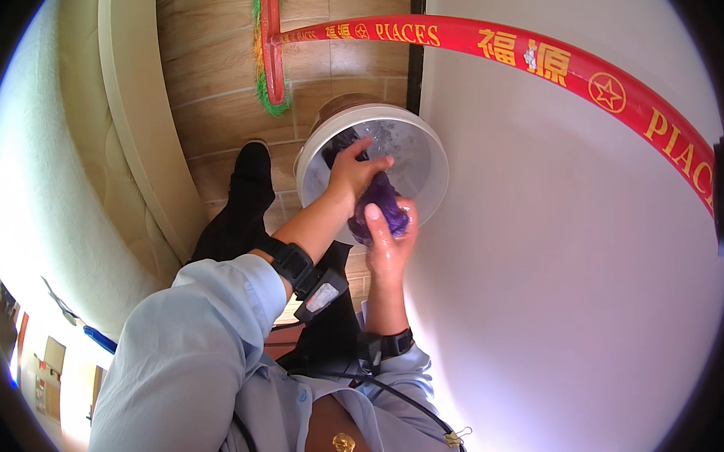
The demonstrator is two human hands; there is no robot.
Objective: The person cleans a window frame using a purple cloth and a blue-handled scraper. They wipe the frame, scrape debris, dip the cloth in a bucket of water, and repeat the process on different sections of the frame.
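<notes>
A wet, bunched purple cloth (380, 202) is held over the near part of a white plastic bucket (438, 162). My right hand (395, 227) grips the cloth from the near right side, its thumb pressed on top. At the cloth's upper left, my left hand (355, 172) has its fingers extended over the bucket; its palm side is hidden, so its hold on the cloth is unclear. Water with bubbles (404, 157) shows inside the bucket. Dark cloth (340, 145) lies against the bucket's far left inner wall, partly behind my left fingers.
A broom with a red head (273, 60), green bristles and a red printed handle (512, 48) lies beyond the bucket, the handle crossing to the right. A pale wall (551, 248) rises at the right. A cream mattress-like pad (74, 147) stands left. Wood-look tiles (215, 63) cover the floor.
</notes>
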